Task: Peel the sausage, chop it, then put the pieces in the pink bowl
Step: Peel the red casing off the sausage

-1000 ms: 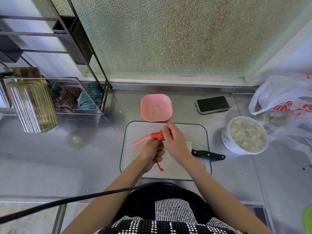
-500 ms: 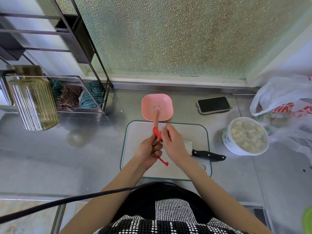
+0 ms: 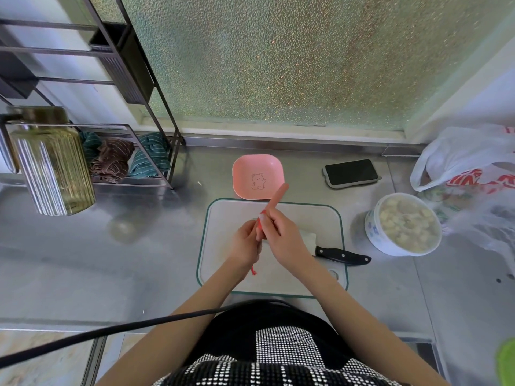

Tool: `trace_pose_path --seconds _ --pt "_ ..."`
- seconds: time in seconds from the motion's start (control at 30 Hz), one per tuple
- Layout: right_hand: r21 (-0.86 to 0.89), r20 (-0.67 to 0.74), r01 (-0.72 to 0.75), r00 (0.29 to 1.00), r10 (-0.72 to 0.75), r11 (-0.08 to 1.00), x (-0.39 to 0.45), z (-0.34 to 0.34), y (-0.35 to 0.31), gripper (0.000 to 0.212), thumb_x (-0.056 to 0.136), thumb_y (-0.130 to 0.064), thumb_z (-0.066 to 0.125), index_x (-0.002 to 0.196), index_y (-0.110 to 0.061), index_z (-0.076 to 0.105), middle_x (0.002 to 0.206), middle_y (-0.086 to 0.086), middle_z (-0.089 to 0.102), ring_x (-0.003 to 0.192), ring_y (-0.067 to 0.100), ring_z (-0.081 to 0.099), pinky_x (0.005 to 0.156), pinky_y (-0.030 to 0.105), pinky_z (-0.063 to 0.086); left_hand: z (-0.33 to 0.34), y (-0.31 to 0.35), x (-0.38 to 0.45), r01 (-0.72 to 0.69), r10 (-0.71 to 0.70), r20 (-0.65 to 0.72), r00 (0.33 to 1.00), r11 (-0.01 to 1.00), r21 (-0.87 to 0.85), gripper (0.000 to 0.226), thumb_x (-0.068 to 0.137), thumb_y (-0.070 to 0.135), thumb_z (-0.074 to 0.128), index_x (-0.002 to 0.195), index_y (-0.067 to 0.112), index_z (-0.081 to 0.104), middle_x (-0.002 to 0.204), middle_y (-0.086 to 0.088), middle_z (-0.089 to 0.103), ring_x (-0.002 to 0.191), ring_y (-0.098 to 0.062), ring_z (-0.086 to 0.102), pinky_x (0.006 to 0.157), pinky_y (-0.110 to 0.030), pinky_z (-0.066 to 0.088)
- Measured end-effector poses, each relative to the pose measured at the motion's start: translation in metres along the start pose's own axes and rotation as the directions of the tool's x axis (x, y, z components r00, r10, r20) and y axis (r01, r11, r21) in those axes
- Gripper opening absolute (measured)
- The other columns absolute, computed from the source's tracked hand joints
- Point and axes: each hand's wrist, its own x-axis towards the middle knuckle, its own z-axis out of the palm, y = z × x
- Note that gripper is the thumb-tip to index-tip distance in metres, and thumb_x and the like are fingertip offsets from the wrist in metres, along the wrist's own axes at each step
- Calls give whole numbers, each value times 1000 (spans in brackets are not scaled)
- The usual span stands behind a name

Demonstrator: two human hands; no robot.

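Observation:
A pink sausage (image 3: 277, 196) sticks up and away from my hands, its bare end over the near rim of the pink bowl (image 3: 257, 175). My left hand (image 3: 246, 242) grips its lower part, still in red casing, and a red casing tail (image 3: 253, 271) hangs below that fist. My right hand (image 3: 281, 235) pinches the red casing edge at the sausage's middle. Both hands hover over the white cutting board (image 3: 320, 218). A black-handled knife (image 3: 341, 255) lies on the board's right side, its blade partly hidden by my right hand.
A white tub of pale food pieces (image 3: 405, 225) stands right of the board. A phone (image 3: 351, 172) lies behind it, plastic bags (image 3: 468, 168) at far right. A ribbed glass jar (image 3: 53, 160) and a wire rack with cloths (image 3: 122, 160) stand left.
The sausage has swung from pointing left to pointing up and right, toward the bowl. More bare pink sausage shows above the red casing. Both hands stayed over the board.

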Motion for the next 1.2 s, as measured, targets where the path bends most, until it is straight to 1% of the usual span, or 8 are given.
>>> trace_pose_path --seconds 0.13,0.37,0.5,0.73,0.93,1.03,1.1,1.2 --pt "2 62 -18 998 18 1000 -4 3 2 29 98 -11 39 70 -9 44 60 -3 54 57 5 48 63 20 43 -5 -3 6 -1 2 -61 998 1000 19 32 99 25 40 72 10 45 48 5 38 37 -5 30 40 -21 25" --pt "5 135 -32 990 31 999 -2 -4 -1 34 99 -16 38 66 -15 40 59 -2 53 59 11 46 68 28 42 -12 -5 11 -11 13 -94 996 1000 23 25 92 19 52 70 9 51 45 4 42 41 -10 28 41 -21 23" --pt "39 137 -48 990 42 998 -2 -7 2 31 99 -17 38 69 -10 40 58 -2 52 58 12 43 66 31 39 -18 -4 10 50 -51 21 998 999 13 20 94 23 51 79 12 55 44 6 43 39 -10 24 41 -20 17" --pt "62 230 -93 970 76 994 -2 -16 0 36 100 -21 36 65 -13 38 55 -6 45 59 13 40 69 33 37 -28 -5 12 96 -113 182 977 990 101 25 96 21 47 74 11 53 51 0 28 42 -12 20 40 -19 15" --pt "1 330 -109 938 102 994 -5 -18 -2 36 100 -19 36 66 -10 41 56 -4 47 58 9 41 72 27 38 -24 -4 14 42 -68 131 989 980 193 21 90 14 46 75 2 56 52 -5 35 39 -10 25 38 -18 21" --pt "37 316 -122 943 104 992 -3 -17 -2 35 99 -16 36 64 -13 41 53 -5 46 57 10 40 69 29 36 -25 -6 17 -22 -2 83 997 957 289 25 87 16 50 77 -6 59 53 -4 42 39 -7 29 40 -18 25" --pt "73 301 -123 949 96 990 -2 -15 -2 35 99 -16 36 65 -11 40 52 -4 45 58 14 40 69 29 35 -27 -11 18 -54 44 36 998 935 350 27 86 21 52 79 -4 62 59 -6 48 46 -9 32 41 -16 27" --pt "41 306 -88 949 71 995 -1 -9 2 35 97 -23 37 64 -11 40 53 -5 46 60 14 41 73 32 37 -30 -19 18 -13 14 1 1000 919 395 28 87 23 50 81 -2 62 63 -7 51 54 -15 38 45 -20 31"
